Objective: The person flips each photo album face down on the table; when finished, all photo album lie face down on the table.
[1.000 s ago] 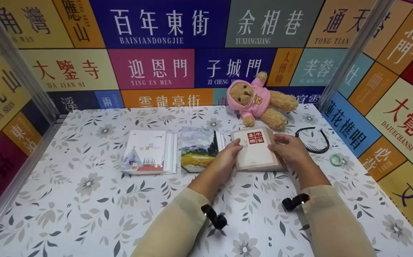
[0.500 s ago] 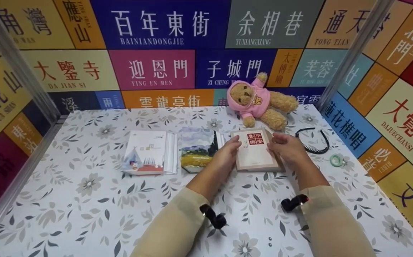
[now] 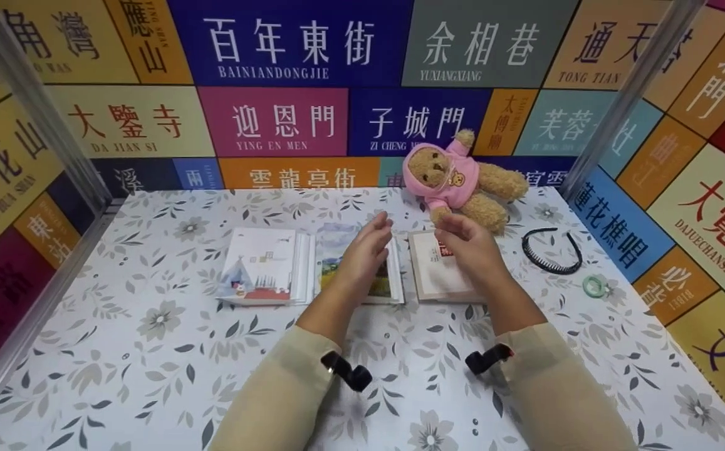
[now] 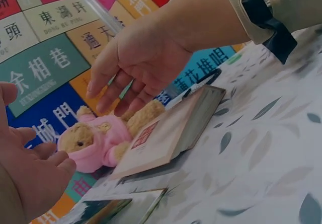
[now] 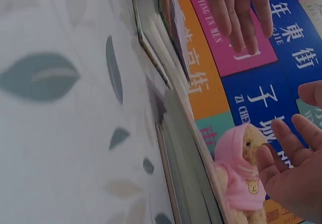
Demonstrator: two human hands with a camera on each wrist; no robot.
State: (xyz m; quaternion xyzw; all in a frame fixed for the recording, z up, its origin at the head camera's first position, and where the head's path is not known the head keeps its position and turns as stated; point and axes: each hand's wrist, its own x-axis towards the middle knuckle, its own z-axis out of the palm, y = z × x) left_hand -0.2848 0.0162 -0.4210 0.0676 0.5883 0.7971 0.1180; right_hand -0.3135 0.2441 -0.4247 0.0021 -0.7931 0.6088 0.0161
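Observation:
My left hand [image 3: 362,260] hovers over a book with a painted landscape cover [image 3: 334,241], covering part of it. Its fingers are loosely extended and hold nothing. My right hand [image 3: 478,254] is raised above a cream book [image 3: 432,275] with red square characters, hiding its right side. In the left wrist view a gap shows between the right hand [image 4: 146,65] and the cream book [image 4: 168,133], which lies flat. Leftmost is a stack of white books [image 3: 262,263] with a tent drawing on the top cover.
A teddy bear [image 3: 450,178] in a pink hoodie leans against the back wall behind the cream book. To the right lie a black headband [image 3: 553,270] and a green ring-shaped item [image 3: 593,287]. Patterned panels enclose the floral-covered table [image 3: 168,376] at back and sides.
Both hands have let go of the cream book's sides and lifted. They have moved left, the left one over the landscape book. The books stay put; the head view shifted slightly.

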